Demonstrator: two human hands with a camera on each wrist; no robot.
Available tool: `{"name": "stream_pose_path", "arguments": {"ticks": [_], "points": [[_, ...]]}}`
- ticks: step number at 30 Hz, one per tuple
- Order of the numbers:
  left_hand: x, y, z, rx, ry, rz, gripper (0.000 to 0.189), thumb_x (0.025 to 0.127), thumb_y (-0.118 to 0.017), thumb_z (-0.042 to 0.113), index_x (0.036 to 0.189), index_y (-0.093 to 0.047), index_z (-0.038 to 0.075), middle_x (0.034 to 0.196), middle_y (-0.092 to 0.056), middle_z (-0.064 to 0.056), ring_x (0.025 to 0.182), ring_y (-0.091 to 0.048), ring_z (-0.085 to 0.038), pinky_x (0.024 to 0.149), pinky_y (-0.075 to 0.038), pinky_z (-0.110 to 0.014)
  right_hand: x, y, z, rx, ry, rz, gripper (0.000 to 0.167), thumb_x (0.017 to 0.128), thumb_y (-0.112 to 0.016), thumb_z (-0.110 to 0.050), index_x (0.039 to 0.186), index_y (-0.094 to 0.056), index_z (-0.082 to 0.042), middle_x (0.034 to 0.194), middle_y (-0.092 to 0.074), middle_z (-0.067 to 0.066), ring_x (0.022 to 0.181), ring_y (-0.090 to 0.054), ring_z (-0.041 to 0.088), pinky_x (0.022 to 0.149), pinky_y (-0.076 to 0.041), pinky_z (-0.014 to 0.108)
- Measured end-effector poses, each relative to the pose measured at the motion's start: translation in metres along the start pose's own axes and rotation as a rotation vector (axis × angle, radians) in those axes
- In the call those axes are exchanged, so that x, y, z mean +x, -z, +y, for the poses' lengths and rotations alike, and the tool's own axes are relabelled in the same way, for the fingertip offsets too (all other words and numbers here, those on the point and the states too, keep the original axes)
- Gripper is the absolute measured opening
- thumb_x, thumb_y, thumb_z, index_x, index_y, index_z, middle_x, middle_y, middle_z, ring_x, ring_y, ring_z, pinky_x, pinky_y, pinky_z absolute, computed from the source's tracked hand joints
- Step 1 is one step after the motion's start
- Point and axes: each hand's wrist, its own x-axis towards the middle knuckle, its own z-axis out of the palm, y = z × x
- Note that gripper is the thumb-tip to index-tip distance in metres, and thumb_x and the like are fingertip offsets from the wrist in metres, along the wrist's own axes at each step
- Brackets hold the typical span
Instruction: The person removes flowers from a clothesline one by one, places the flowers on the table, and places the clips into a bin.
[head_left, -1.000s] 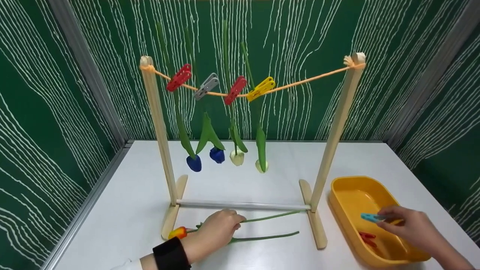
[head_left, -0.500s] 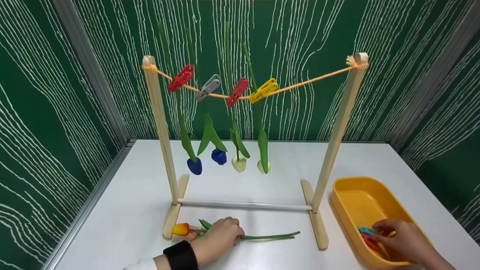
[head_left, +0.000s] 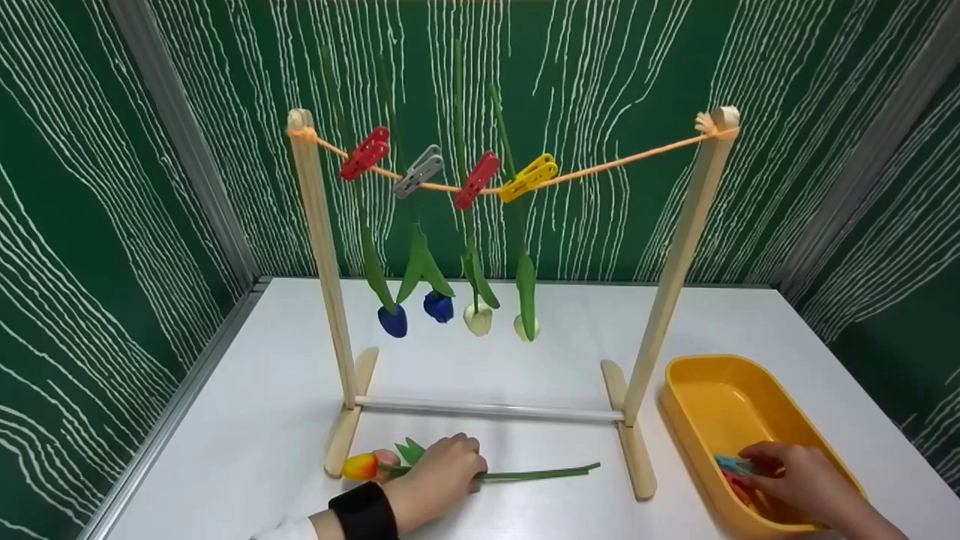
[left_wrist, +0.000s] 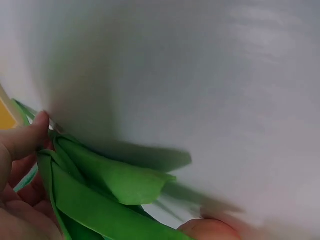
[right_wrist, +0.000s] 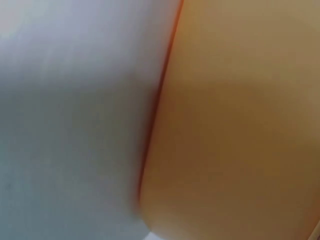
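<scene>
My left hand (head_left: 444, 474) grips the stems of artificial tulips low over the table, in front of the rack's rod. A yellow-orange tulip bloom (head_left: 361, 466) shows to its left with a pinkish tulip bloom (head_left: 387, 460) beside it. Green leaves (left_wrist: 107, 175) stick out from the fingers in the left wrist view. Down in the yellow tray, my right hand (head_left: 802, 480) pinches a light blue clothespin (head_left: 733, 465), right by red clothespins (head_left: 737, 489). The right wrist view shows only tray wall and table, not the hand.
A wooden rack (head_left: 679, 277) carries an orange cord (head_left: 630, 157). Two blue and two white tulips hang head down from it, held by red, grey and yellow clothespins (head_left: 529, 178). The yellow tray (head_left: 697, 364) stands right of the rack.
My right hand has lowered the light blue clothespin into the tray beside the red ones. My left hand has brought the two tulip stems together and now holds both.
</scene>
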Motion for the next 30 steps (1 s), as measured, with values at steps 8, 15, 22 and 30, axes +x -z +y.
{"name": "stream_pose_path", "arguments": {"ticks": [8,15,22,30], "points": [[-0.003,0.000,0.002,0.099,-0.031,0.001,0.013,0.078,-0.075,0.026,0.085,-0.071,0.017,0.074,-0.053,0.009,0.070,-0.045,-0.007,0.058,-0.034,-0.021,-0.006,0.007,-0.010,-0.098,0.031,-0.001,0.060,0.075,-0.075,-0.038,0.121,-0.060,-0.004,0.093,-0.062,0.005,0.072,-0.055,0.018,0.064,-0.052,0.019],[-0.004,0.004,0.003,0.117,-0.049,0.004,0.013,0.078,-0.075,0.027,0.085,-0.070,0.017,0.075,-0.054,0.008,0.070,-0.046,-0.007,0.058,-0.034,-0.022,-0.032,0.028,-0.064,-0.287,0.307,0.144,0.052,0.081,-0.072,-0.040,0.117,-0.063,-0.004,0.106,-0.065,0.015,0.083,-0.057,0.020,0.073,-0.057,0.035],[0.008,0.047,0.017,-0.005,-0.012,0.054,0.024,0.090,-0.064,0.027,0.107,-0.068,0.009,0.101,-0.064,-0.002,0.095,-0.057,-0.015,0.078,-0.048,-0.031,-0.068,0.045,-0.155,-0.405,0.862,0.521,0.031,0.073,-0.079,-0.004,0.102,-0.069,-0.010,0.100,-0.070,0.005,0.082,-0.066,0.019,0.065,-0.055,0.021],[0.022,0.124,0.054,-0.196,-0.109,0.443,0.034,0.093,-0.059,0.015,0.125,-0.056,0.004,0.123,-0.058,-0.008,0.116,-0.052,-0.019,0.100,-0.043,-0.030,-0.100,0.076,-0.253,-0.452,1.285,0.657,0.044,0.065,-0.080,0.005,0.106,-0.069,-0.008,0.107,-0.068,0.004,0.094,-0.066,0.021,0.082,-0.042,0.003]]}}
